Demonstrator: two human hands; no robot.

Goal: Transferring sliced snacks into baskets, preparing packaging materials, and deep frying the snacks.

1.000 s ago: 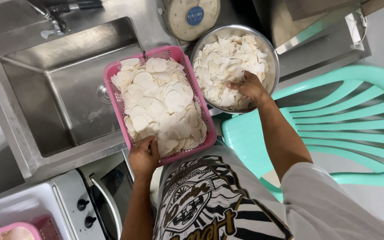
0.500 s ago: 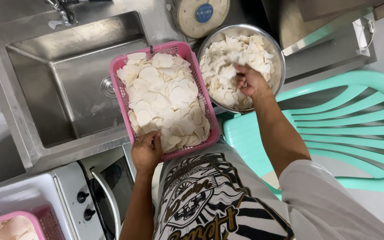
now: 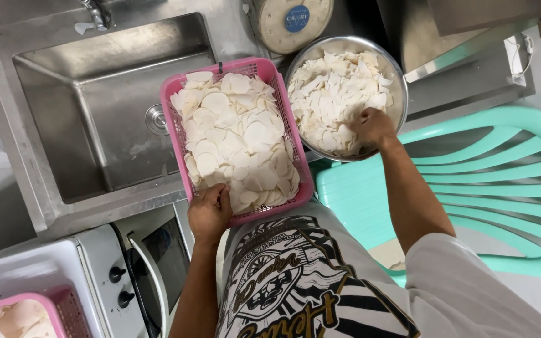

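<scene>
Stainless steel fills the upper left of the view: a sink (image 3: 95, 119) with its drain showing and a faucet (image 3: 95, 14) at the top edge. A pink plastic basket (image 3: 176, 134) rests across the sink's right rim, heaped with thin, pale, roundish slices (image 3: 236, 141). Just to its right, a round metal bowl (image 3: 394, 75) holds more of the same white slices (image 3: 330, 94), these looking more broken and irregular.

The left hand (image 3: 209, 215) grips the basket's near edge, fingers curled over the rim and pressed together. The right hand (image 3: 372, 126) is down in the bowl at its near side, fingers closed into the pile; whether it pinches a slice or only rests among them cannot be told.

Judging by the piles, the basket is already full to its rim and the bowl is also well filled, so much of both lots is on hand and neither container looks emptied.

Above the bowl sits a round cream-coloured dial (image 3: 290, 22) with a blue round label at its centre, seemingly a kitchen scale. A mint-green plastic chair (image 3: 502, 188) stands at the right. At lower left are a white appliance with black knobs (image 3: 117, 285) and another pink basket of slices (image 3: 26, 316) in a white tray.
</scene>
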